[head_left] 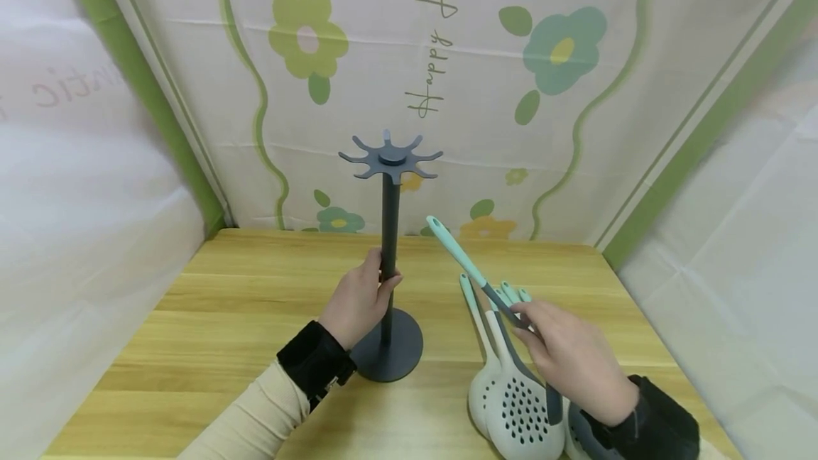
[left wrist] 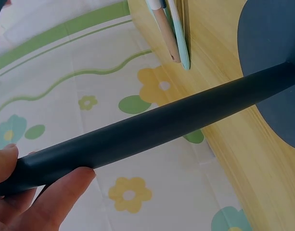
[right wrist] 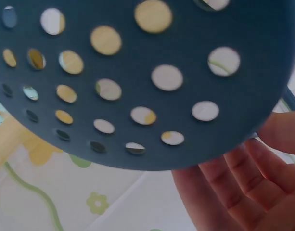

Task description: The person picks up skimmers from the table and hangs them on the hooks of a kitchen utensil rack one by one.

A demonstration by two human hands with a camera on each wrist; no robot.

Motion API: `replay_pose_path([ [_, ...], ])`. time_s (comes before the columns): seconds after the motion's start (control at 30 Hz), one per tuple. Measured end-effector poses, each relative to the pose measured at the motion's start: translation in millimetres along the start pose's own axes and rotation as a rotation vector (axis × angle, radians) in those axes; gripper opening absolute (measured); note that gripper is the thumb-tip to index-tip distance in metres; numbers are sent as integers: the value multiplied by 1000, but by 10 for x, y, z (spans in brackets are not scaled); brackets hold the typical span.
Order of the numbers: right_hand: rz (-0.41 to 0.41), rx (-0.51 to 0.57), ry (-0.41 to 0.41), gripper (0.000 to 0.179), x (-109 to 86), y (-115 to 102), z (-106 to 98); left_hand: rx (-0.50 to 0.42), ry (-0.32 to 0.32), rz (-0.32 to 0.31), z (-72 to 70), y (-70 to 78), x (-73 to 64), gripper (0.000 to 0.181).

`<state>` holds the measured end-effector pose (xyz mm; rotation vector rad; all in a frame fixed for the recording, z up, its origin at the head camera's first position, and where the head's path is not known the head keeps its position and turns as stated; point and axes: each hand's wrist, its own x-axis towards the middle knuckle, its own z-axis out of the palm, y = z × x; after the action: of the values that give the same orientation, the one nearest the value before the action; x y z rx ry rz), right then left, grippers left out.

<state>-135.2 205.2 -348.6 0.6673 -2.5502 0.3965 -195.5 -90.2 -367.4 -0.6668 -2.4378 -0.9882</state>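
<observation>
In the head view my left hand [head_left: 361, 304] grips the dark pole [head_left: 389, 233] of an upright utensil stand, which has a round base [head_left: 396, 357] and a ring of hooks [head_left: 392, 156] on top. The left wrist view shows thumb and fingers around that pole [left wrist: 137, 130]. My right hand [head_left: 569, 353] holds a skimmer by its dark neck, its mint handle [head_left: 456, 250] slanting up toward the stand. Its dark, hole-covered head [right wrist: 133, 91] fills much of the right wrist view; in the head view the hand mostly hides it.
Right of the stand, several utensils lie bunched on the wooden table [head_left: 255, 318], among them a white skimmer [head_left: 520, 410] with many holes. A dark utensil head [head_left: 591, 435] shows beneath my right wrist. Printed cloth [head_left: 396, 55] walls the back and sides.
</observation>
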Motion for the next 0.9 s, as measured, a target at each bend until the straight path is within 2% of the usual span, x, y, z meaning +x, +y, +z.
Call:
replay_pose_path([
  [0.27, -55, 51, 77, 24, 37, -36, -7, 16, 3, 8, 8, 12, 19, 18],
  [0.53, -99, 124, 163, 28, 121, -59, 26, -3, -4, -23, -2, 20, 20, 16],
  [0.9, -96, 209, 196, 29, 232, -136, 32, -17, -2, -44, 14, 29, -18, 18],
])
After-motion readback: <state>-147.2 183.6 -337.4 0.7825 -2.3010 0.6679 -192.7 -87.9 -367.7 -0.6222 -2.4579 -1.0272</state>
